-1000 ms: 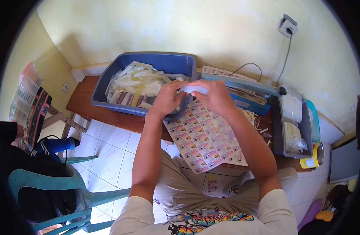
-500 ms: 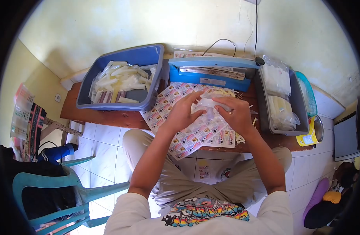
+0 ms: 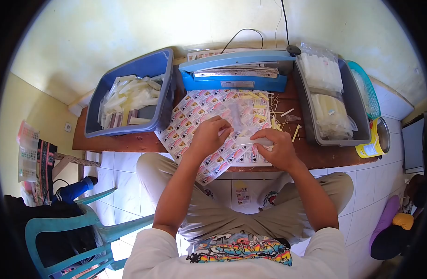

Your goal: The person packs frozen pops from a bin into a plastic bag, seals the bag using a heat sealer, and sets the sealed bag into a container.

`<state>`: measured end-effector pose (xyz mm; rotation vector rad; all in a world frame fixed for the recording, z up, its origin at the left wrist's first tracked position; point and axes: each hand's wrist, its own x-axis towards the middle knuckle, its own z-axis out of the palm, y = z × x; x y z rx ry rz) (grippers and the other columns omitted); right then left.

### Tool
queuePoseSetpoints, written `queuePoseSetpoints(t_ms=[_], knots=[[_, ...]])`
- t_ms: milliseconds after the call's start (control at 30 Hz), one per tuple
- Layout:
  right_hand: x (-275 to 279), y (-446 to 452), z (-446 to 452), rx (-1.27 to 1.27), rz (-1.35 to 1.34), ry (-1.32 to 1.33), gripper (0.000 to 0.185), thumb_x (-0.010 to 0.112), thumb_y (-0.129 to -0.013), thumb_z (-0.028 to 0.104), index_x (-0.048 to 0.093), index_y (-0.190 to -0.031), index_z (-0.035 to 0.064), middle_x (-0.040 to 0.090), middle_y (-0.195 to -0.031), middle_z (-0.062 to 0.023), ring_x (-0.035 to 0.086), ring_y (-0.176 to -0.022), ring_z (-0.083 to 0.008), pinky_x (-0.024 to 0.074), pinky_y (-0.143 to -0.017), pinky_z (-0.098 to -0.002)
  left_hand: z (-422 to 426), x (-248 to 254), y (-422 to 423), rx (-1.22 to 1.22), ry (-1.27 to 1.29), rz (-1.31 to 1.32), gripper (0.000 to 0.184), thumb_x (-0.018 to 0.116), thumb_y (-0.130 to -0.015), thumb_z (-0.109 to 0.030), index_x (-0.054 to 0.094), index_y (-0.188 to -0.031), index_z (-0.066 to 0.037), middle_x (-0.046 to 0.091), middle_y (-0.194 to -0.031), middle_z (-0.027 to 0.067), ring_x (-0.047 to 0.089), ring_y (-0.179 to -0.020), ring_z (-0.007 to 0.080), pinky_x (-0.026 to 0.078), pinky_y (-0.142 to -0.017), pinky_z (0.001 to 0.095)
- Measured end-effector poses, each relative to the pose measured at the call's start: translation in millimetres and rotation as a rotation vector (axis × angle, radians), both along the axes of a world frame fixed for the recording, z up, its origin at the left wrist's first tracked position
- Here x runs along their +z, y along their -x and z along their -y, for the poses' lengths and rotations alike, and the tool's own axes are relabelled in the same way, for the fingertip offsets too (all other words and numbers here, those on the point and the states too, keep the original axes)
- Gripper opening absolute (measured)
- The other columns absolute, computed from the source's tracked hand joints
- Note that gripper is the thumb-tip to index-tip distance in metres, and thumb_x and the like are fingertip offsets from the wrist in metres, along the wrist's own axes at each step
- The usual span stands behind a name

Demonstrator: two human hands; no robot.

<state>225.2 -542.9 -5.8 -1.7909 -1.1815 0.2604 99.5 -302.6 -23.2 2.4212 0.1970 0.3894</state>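
Observation:
Both hands are over printed label sheets (image 3: 188,123) on the wooden bench. My right hand (image 3: 279,148) pinches the right end of a small whitish, translucent packet (image 3: 244,141) between thumb and fingers. At the packet's left side is my left hand (image 3: 209,138), its fingers curled in and the thumb close to the index finger. Whatever those left fingers hold is too small to make out. A clear plastic sleeve (image 3: 235,116) lies on the sheets just beyond the hands. Behind it stands a blue bag sealer (image 3: 232,83), its lever arm raised a little above the base.
A blue-grey tub (image 3: 164,100) of pale filled packets stands left. To the right is a grey tub (image 3: 311,114) with bagged white packets, beside a green basket (image 3: 374,100) and a yellow tin (image 3: 374,144). Thin yellowish strips (image 3: 276,123) litter the bench near the sealer.
Both hands have come down and nearer to me, the whitish packet with them. The clear sleeve on the sheets now shows beyond the hands. The head view has shifted slightly.

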Motion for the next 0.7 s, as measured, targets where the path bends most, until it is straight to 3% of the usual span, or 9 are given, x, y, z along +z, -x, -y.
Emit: queuePoseSetpoints(t_ms=[300, 400, 500, 567, 700], knots=[[-35, 3, -34, -0.141, 0.032, -0.045, 0.022, 0.083, -0.086, 0.011, 0.073, -0.105, 0.0065, 0.077, -0.103, -0.0119, 0.076, -0.094, -0.0334, 0.0601, -0.084, -0.0404, 4, -3, -4, -0.041, 0.146, 0.072, 0.012, 0.079, -0.097, -0.010, 0.076, -0.099, 0.001, 0.074, -0.093, 0.0118, 0.072, -0.077, 0.0248, 0.057, -0.069, 0.0349], [-41, 5, -47, -0.234, 0.154, -0.106, 0.023, 0.084, -0.086, 0.012, 0.069, -0.103, 0.0077, 0.073, -0.100, -0.0107, 0.075, -0.090, -0.0350, 0.0596, -0.082, -0.0417, 5, -6, -4, -0.060, 0.157, 0.101, 0.012, 0.078, -0.097, -0.010, 0.076, -0.101, 0.001, 0.075, -0.096, 0.0120, 0.074, -0.080, 0.0250, 0.059, -0.071, 0.0338], [-44, 7, -53, -0.300, 0.270, -0.036, 0.023, 0.084, -0.086, 0.015, 0.067, -0.101, 0.0096, 0.070, -0.098, -0.0088, 0.073, -0.085, -0.0345, 0.0573, -0.077, -0.0432, 6, -11, -3, -0.038, 0.192, 0.132, 0.012, 0.078, -0.097, -0.011, 0.076, -0.103, 0.000, 0.077, -0.103, 0.0134, 0.075, -0.082, 0.0251, 0.060, -0.072, 0.0335], [-43, 5, -56, -0.358, 0.483, 0.115, 0.023, 0.083, -0.086, 0.018, 0.067, -0.100, 0.0115, 0.070, -0.098, -0.0068, 0.072, -0.082, -0.0326, 0.0543, -0.073, -0.0429, 7, -14, -4, -0.031, 0.210, 0.134, 0.013, 0.078, -0.097, -0.011, 0.075, -0.103, 0.001, 0.077, -0.115, 0.0155, 0.075, -0.083, 0.0255, 0.060, -0.073, 0.0336], [-48, 3, -61, -0.355, 0.519, 0.195, 0.024, 0.083, -0.086, 0.020, 0.067, -0.101, 0.0117, 0.070, -0.100, -0.0054, 0.070, -0.078, -0.0320, 0.0515, -0.070, -0.0427, 8, -15, -6, -0.047, 0.239, 0.087, 0.017, 0.078, -0.097, -0.012, 0.076, -0.109, 0.000, 0.078, -0.118, 0.0169, 0.076, -0.083, 0.0259, 0.060, -0.073, 0.0347]])
